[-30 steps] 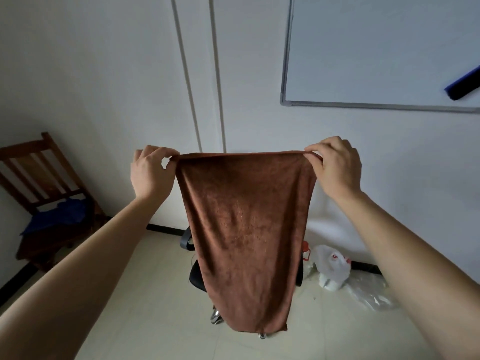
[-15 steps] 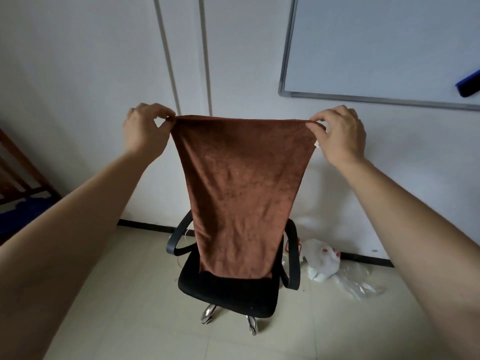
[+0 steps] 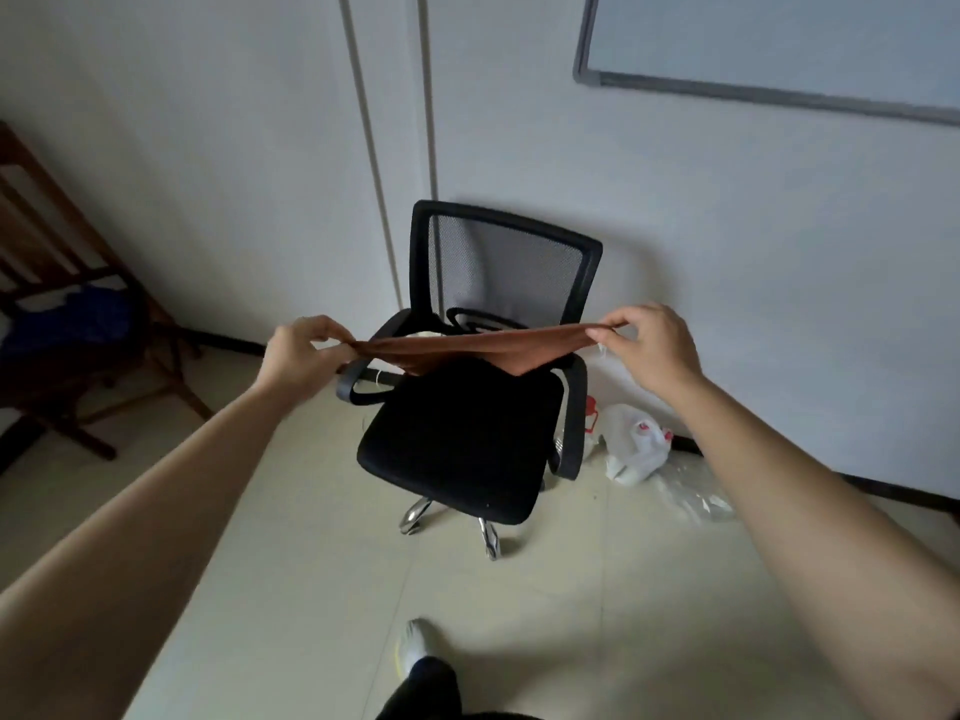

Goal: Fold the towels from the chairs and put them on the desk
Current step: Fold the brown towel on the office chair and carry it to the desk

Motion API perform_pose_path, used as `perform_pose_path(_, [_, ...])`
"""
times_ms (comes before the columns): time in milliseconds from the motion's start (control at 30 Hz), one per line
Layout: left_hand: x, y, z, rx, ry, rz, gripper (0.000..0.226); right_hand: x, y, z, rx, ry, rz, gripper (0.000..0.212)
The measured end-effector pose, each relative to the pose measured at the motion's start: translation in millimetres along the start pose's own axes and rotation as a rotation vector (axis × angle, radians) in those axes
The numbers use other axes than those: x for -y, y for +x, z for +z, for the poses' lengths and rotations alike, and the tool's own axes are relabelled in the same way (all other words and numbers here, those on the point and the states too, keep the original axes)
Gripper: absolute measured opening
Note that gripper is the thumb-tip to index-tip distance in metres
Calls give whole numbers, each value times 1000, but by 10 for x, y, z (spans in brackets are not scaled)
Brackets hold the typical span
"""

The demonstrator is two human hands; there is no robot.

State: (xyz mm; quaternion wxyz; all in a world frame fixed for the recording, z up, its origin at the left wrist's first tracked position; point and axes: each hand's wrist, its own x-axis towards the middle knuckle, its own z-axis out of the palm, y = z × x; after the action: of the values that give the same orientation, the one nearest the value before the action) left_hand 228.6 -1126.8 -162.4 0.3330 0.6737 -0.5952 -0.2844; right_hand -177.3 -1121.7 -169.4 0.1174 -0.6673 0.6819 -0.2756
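Note:
A brown towel (image 3: 483, 348) is stretched almost flat and edge-on between my hands, above the seat of a black mesh office chair (image 3: 467, 439). My left hand (image 3: 301, 353) pinches its left corner, and my right hand (image 3: 652, 345) pinches its right corner. A blue towel (image 3: 67, 324) lies on a wooden chair (image 3: 78, 283) at the far left. Something pale shows behind the brown towel on the office chair; I cannot tell what it is. The desk is out of view.
A white plastic bag (image 3: 636, 449) and clear plastic wrap (image 3: 696, 493) lie on the tiled floor right of the office chair. A whiteboard (image 3: 779, 39) hangs on the wall at upper right. My foot (image 3: 415, 649) is at the bottom centre.
The towel hung down in front of me before; now it is swung up nearly level over the office chair. My view has tipped downward, showing the chair's back and seat.

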Motion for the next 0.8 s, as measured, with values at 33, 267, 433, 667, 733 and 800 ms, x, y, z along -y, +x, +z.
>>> perform_pose_path(33, [178,-198,101,27,37,-33,17,-85,-195,113,58,-10,15,19])
perform_pose_path(267, [1231,-1226,785,212,342,-146,14,-778,-1366,902,424,-106,69,12])
perform_pose_path(433, [1753,-1704,1234,344,451,-222,14,-1031,-1973,1361,559,-149,149,15])
perform_pose_path(667, [2062,-1736,1482,435,458,-306,16,-1117,-2144,1642,700,-181,183,17])
perform_pose_path(733, [2109,-1541,1504,417,429,-330,15,-1112,-1948,1724,685,-182,188,17])
perform_pose_path(800, [2156,-1256,1535,392,387,-357,14,-1104,-1666,1826,670,-205,178,19])
